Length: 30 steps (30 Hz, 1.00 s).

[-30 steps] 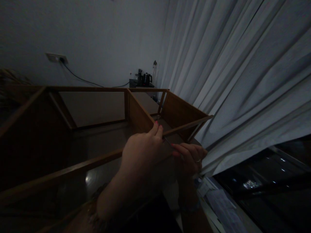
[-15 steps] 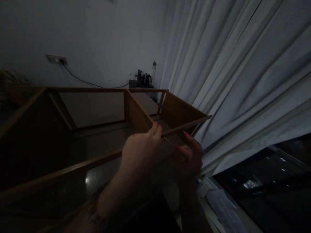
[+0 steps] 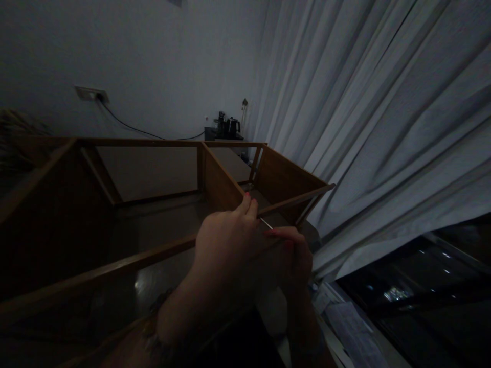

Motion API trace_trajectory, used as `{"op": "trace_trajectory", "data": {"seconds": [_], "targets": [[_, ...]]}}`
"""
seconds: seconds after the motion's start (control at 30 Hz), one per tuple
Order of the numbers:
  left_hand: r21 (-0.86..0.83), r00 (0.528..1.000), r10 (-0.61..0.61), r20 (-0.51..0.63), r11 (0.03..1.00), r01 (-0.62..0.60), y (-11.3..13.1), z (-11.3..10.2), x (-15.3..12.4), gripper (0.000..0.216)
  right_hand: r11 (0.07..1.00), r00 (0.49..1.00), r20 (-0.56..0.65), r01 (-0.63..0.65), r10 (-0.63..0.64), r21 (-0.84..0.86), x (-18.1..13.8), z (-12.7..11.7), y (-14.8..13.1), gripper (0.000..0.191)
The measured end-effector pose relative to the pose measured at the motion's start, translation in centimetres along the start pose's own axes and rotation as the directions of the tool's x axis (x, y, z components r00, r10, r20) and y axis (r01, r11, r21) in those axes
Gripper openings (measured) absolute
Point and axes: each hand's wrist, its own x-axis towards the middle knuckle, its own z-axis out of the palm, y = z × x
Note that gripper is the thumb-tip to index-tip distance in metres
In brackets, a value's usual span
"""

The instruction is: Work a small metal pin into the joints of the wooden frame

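A wooden frame (image 3: 161,247) with panels and rails fills the middle of the view. My left hand (image 3: 226,240) is closed over its near rail where a middle panel (image 3: 222,171) meets it, fingertips on top. Just right of those fingers, a thin metal rod (image 3: 266,223) runs from the rail's front side. My right hand (image 3: 293,255) is closed at the rod's outer end, index finger and thumb drawn together; the end in the fingers is hidden, so I cannot tell what kind of tool it is.
A white curtain (image 3: 345,128) hangs close along the right. Behind the frame, a kettle (image 3: 232,125) stands on a dark stand by the wall, with a cord leading to a socket (image 3: 92,94). Papers (image 3: 349,322) lie at lower right, beside a dark window (image 3: 422,276).
My right hand's index finger has come down from a raised position to the outer end of the rod. My left hand keeps its place on the rail.
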Motion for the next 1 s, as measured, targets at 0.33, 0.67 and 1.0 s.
{"op": "trace_trajectory", "data": {"seconds": [0.33,0.67,1.0], "targets": [[0.04,1.0,0.016,0.016,0.999,-0.017,-0.1,0.0,-0.1,0.039,0.94,0.954,0.105,0.295,-0.281,-0.173,0.9,-0.5,1.8,0.017],[0.031,0.999,0.01,0.041,0.999,-0.011,0.0,-0.2,0.1,0.038,0.997,0.985,-0.163,-0.038,0.048,0.06,1.2,2.5,0.6,0.02],[0.036,1.0,0.017,-0.007,0.999,-0.016,0.0,0.0,-0.1,0.038,0.974,0.979,-0.14,-0.12,0.148,0.19,0.7,1.3,0.5,0.013]]}}
